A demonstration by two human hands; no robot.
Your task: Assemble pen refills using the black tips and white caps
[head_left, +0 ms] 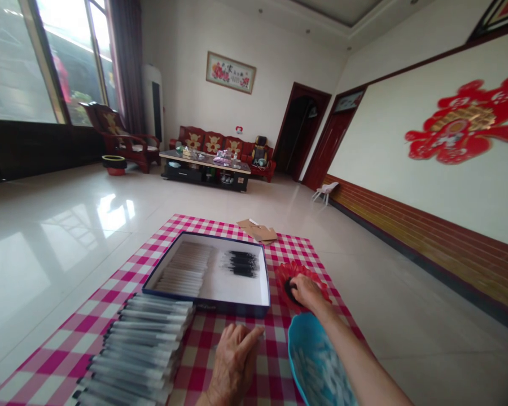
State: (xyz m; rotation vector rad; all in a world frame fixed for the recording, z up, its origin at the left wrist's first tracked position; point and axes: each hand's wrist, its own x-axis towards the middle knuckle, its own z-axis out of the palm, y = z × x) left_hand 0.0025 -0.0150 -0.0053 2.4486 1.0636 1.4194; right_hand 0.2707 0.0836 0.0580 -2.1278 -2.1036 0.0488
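Note:
My left hand is closed low over the checked table, around what looks like a clear pen barrel; a faint translucent end shows beyond the fingers. My right hand reaches into a red flower-shaped dish, fingers pinched at small black parts; what they grip is hidden. Beneath my right forearm stands a blue bowl of small whitish translucent pieces. A shallow dark-blue box with a white inside holds clear tubes and thin black pieces. Several assembled-looking pens lie stacked left of my left hand.
A pink-and-white checked cloth covers the table. Brown cardboard pieces lie at its far edge. Beyond the tiled floor are a low coffee table, a wooden sofa, an armchair and a small white chair.

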